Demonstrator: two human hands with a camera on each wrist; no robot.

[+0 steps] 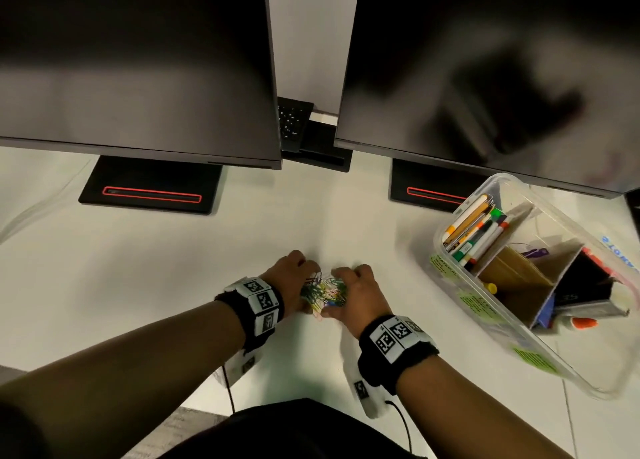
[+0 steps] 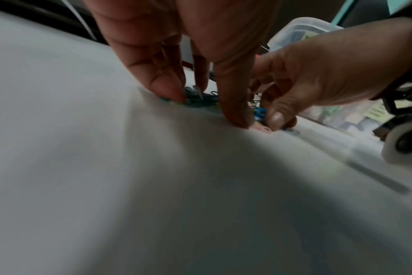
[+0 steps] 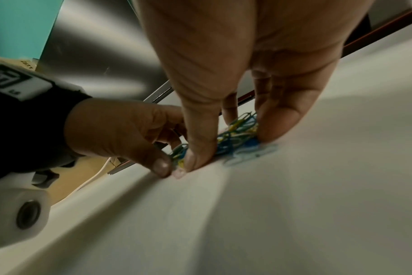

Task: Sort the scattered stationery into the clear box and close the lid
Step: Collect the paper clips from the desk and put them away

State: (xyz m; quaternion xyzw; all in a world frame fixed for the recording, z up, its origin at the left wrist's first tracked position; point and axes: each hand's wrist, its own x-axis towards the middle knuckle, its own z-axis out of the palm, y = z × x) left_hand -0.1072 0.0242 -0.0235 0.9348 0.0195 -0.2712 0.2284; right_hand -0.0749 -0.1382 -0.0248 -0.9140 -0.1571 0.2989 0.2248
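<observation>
A heap of coloured paper clips (image 1: 323, 294) lies on the white desk near its front edge. My left hand (image 1: 304, 285) curls round the heap from the left and my right hand (image 1: 346, 285) from the right, fingertips down on the desk. In the left wrist view the left hand (image 2: 205, 104) stands over the clips (image 2: 200, 98), with the right hand's thumb (image 2: 275, 119) close by. The right wrist view shows the right hand (image 3: 235, 141) straddling the clips (image 3: 238, 135). The clear box (image 1: 519, 347) stands open at the right, holding pens (image 1: 474, 226) and cardboard dividers.
Two dark monitors (image 1: 138, 60) (image 1: 485, 77) hang over the back of the desk on black stands (image 1: 149, 191). A black keypad (image 1: 292, 122) sits between them. The clear box also shows behind the hands in the left wrist view (image 2: 303, 28).
</observation>
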